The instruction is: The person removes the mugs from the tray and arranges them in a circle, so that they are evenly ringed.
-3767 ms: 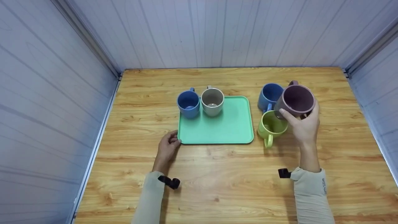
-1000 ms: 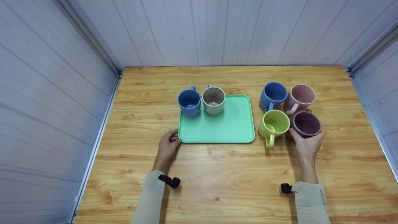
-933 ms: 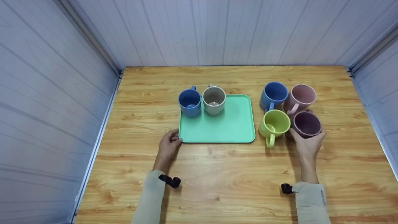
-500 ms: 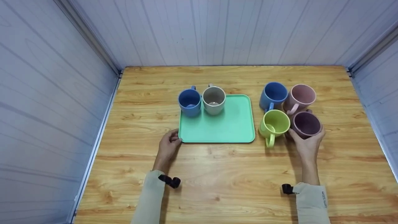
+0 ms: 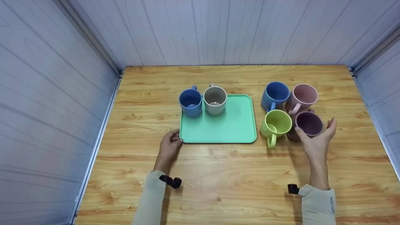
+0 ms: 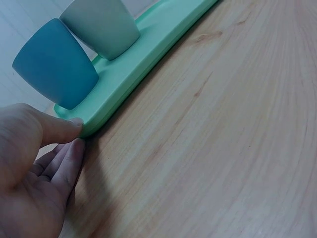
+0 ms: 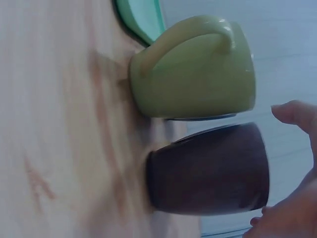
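Note:
My left hand (image 5: 169, 144) pinches the near left corner of a green tray (image 5: 231, 128), thumb on the rim and fingers at its underside in the left wrist view. A blue mug (image 5: 191, 107) and a grey mug (image 5: 214, 106) stand upright at the tray's back left. On the right, my right hand (image 5: 317, 145) is spread beside a dark purple mug (image 5: 295, 134), holding nothing. The right wrist view has the thumb (image 7: 292, 113) apart from this purple mug (image 7: 208, 171). The mug stands upright on the table.
Beside the purple mug stand a yellow-green mug (image 5: 272, 125), another blue mug (image 5: 270, 101) and a pink mug (image 5: 290, 100), grouped close together right of the tray. Pale panel walls (image 5: 203, 34) bound the wooden table (image 5: 218, 175) at the back and sides.
My right hand has lowered the purple mug onto the table in front of the pink one, then let go and moved slightly right with fingers spread. My left hand has stayed at the tray corner.

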`<state>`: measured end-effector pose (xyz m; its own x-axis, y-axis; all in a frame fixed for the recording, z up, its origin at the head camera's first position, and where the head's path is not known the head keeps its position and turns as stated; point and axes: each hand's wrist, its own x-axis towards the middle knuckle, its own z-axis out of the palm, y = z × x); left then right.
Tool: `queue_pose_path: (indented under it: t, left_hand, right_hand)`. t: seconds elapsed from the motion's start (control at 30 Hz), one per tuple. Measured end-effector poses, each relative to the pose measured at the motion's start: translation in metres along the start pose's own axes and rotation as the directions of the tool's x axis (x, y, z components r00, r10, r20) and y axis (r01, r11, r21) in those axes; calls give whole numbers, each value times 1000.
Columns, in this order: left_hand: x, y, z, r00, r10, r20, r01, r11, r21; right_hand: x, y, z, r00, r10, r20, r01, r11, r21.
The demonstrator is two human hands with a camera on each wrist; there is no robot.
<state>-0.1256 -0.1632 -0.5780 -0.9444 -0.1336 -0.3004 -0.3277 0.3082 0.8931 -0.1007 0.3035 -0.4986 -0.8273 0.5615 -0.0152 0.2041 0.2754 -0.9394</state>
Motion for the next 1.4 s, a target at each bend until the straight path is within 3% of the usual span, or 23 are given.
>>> queue_pose_path:
  t: [0.27,0.43,0.67,0.8,1.17,1.4]
  left_hand:
    - [0,3,0,1000,-14,5,14,1000,11]
    - [1,6,1,1000,-7,1,7,1000,8]
    - [0,8,0,1000,7,5,-7,1000,-9]
    - [2,10,1,1000,0,6,0,1000,-4]
    - [3,11,2,998,-61,-4,61,998,-15]
    - [2,10,1,999,-53,-6,53,998,-15]
  right_hand:
    - [2,-25,19,990,-129,-48,125,990,-70]
    - [4,-39,40,969,-245,-21,243,968,-68]
    - [10,-52,77,957,-287,36,288,958,-9]
    - [9,-57,96,939,-339,63,342,939,-27]
    - [2,-65,140,905,-358,232,368,930,2]
    - [-3,-64,163,910,-278,309,310,949,-60]
